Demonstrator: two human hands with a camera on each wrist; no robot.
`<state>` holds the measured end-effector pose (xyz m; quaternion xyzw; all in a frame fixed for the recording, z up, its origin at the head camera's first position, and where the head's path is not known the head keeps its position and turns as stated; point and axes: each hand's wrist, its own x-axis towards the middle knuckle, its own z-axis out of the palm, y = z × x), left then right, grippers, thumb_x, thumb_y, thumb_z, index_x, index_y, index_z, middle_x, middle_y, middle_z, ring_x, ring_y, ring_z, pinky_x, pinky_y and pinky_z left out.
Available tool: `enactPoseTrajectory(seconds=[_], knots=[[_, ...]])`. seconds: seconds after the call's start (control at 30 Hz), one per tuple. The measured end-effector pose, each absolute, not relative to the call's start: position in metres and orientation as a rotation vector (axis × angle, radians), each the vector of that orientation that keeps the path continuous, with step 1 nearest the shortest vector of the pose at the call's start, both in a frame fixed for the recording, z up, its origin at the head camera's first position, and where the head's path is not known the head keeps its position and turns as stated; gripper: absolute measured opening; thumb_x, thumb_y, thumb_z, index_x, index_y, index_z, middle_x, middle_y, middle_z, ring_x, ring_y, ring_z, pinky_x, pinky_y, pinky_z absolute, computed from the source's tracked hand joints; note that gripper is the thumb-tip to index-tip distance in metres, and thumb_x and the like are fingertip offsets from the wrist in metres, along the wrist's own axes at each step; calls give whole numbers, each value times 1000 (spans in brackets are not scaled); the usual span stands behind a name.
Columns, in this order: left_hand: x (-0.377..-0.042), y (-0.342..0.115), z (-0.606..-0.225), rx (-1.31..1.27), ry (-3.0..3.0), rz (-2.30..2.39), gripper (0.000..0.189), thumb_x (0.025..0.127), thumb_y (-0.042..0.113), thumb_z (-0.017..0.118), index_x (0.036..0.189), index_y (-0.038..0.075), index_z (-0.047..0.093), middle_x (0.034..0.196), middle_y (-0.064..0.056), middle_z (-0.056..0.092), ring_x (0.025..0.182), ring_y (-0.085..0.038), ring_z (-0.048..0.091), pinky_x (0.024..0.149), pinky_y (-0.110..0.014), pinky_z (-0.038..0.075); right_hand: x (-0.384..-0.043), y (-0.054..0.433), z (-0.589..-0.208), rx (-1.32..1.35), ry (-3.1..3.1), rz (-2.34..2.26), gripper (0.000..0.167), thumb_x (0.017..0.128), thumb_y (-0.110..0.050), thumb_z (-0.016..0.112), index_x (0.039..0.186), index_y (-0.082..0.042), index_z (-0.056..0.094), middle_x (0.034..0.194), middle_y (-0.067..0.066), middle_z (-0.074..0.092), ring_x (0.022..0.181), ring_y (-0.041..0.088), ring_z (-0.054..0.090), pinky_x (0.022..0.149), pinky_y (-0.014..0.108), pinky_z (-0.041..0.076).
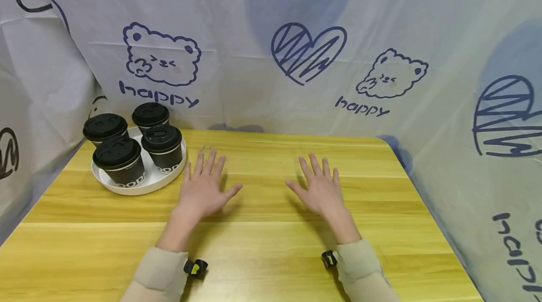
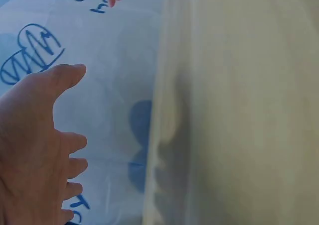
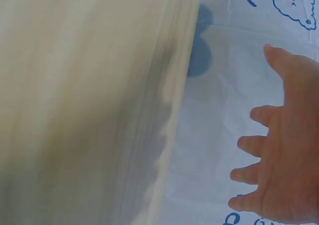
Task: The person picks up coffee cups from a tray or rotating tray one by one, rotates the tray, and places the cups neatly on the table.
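Note:
In the head view my left hand point(image 1: 203, 194) is held above the wooden table point(image 1: 271, 245), fingers straight and spread, with nothing in it. It is just right of a round white tray point(image 1: 148, 188) that bears several black paper cups with black lids, such as the front cup point(image 1: 118, 158). Farther right, my right hand point(image 1: 322, 193) is also empty, its fingers spread over bare wood. Both wrist views show a gap between hand and tabletop: the left hand point(image 2: 30, 140) at one side, the right hand point(image 3: 294, 145) at the other.
A pale cloth point(image 1: 237, 57) printed with bears, hearts and lettering hangs behind the table and along both sides. Lidded cups stand close together on the tray at the back left, near the table's edge. Small dark wrist devices, such as the left one point(image 1: 196, 269), sit at the cuffs.

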<state>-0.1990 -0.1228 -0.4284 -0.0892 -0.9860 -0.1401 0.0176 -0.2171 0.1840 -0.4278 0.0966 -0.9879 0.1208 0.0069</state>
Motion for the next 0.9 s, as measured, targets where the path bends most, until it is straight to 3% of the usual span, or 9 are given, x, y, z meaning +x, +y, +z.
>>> enactPoseTrajectory(seconds=[0.3, 0.43, 0.57, 0.73, 0.9], knots=[[-193, -140, -396, -221, -2935, -490, 83, 103, 58, 50, 166, 10, 26, 171, -15, 24, 155, -45, 19, 124, -67, 7, -231, 156, -410, 444, -2901, 658, 75, 106, -60, 44, 164, -15, 33, 170, 11, 27, 155, 39, 26, 124, 60, 23], [-189, -149, -387, -204, -2705, -566, 64, 103, 40, 59, 156, 7, 45, 159, -16, 46, 143, -44, 42, 118, -65, 29, -238, 134, -402, 504, -2777, 838, 66, 106, -48, 54, 160, -13, 41, 167, 10, 36, 152, 34, 35, 120, 57, 33], [-187, -157, -379, -191, -2416, -642, 43, 99, 26, 62, 137, 4, 63, 138, -17, 62, 123, -43, 59, 99, -62, 47, -247, 111, -395, 572, -2611, 939, 57, 104, -35, 61, 154, -10, 51, 159, 10, 48, 146, 32, 45, 117, 53, 40], [-185, -174, -370, -141, -2132, -673, 29, 97, 19, 61, 119, 1, 71, 123, -19, 66, 107, -42, 63, 82, -60, 51, -259, 81, -388, 653, -2419, 1075, 47, 102, -23, 66, 144, -5, 60, 149, 12, 59, 138, 31, 55, 113, 47, 46], [-182, -199, -361, -25, -1932, -724, 24, 96, 13, 60, 111, -2, 71, 116, -23, 65, 104, -44, 61, 85, -56, 48, -269, 50, -385, 695, -2355, 1229, 40, 101, -17, 67, 139, -4, 64, 142, 12, 63, 126, 30, 62, 98, 39, 57]])
